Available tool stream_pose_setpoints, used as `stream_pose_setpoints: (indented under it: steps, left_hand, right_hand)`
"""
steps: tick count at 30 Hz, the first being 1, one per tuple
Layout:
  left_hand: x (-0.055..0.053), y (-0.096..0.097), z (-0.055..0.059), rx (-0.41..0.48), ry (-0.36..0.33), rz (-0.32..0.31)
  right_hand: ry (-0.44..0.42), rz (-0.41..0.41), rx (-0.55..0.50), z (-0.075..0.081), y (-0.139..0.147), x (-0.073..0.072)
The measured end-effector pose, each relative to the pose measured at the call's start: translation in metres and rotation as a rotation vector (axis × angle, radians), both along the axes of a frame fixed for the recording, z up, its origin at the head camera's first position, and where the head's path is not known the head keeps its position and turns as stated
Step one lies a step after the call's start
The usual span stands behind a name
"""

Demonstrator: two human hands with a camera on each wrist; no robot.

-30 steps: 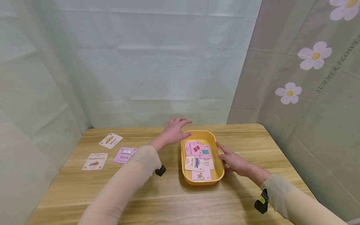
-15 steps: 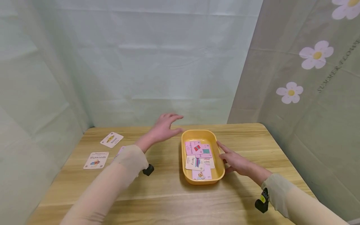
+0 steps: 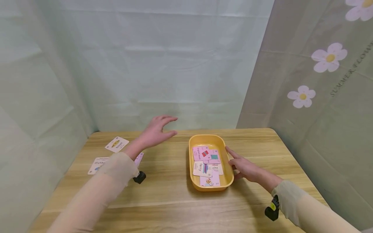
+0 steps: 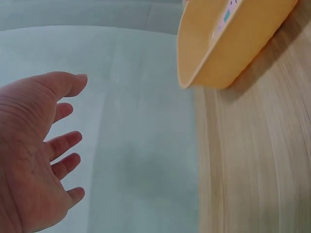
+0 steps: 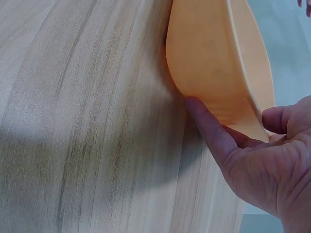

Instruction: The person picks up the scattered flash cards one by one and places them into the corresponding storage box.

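Observation:
My left hand [image 3: 155,132] hovers over the back left of the table, holding nothing. Its fingers and thumb are spread apart, as the left wrist view also shows of the hand [image 4: 34,145]. My right hand [image 3: 244,167] holds the right wall of a yellow plastic tray [image 3: 193,185]. In the right wrist view, one digit lies at the rim and others against the outer wall of the tray [image 5: 206,58]. Inside lie several overlapping word cards, among them an English book card [image 3: 199,154], a ferry card [image 3: 201,169] and a bee card [image 3: 214,182].
On the left of the wooden table [image 3: 163,207] lie a boot card [image 3: 117,144], a spaceship card [image 3: 96,165] partly behind the left sleeve, and a purple card [image 3: 140,157] mostly covered by the arm. Hanging cloth [image 3: 175,64] stands behind and at both sides.
My left hand has moved left, away from the tray, its forearm now covering most of the purple card and part of the spaceship card. The right hand keeps its place on the tray.

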State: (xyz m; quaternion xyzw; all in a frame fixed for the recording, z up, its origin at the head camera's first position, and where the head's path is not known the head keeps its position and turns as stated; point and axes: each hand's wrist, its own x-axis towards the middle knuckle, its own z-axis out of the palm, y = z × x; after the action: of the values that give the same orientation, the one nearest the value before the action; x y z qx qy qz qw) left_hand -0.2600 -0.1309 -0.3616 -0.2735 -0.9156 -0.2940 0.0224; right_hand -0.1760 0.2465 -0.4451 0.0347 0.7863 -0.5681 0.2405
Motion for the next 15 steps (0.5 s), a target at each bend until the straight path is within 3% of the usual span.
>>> stream_pose_setpoints:
  steps: [15]
  left_hand:
    - [0.003, -0.042, -0.001, -0.046, -0.062, 0.015]
  right_hand:
    - [-0.012, 0.007, -0.025, 0.000, -0.001, 0.001]
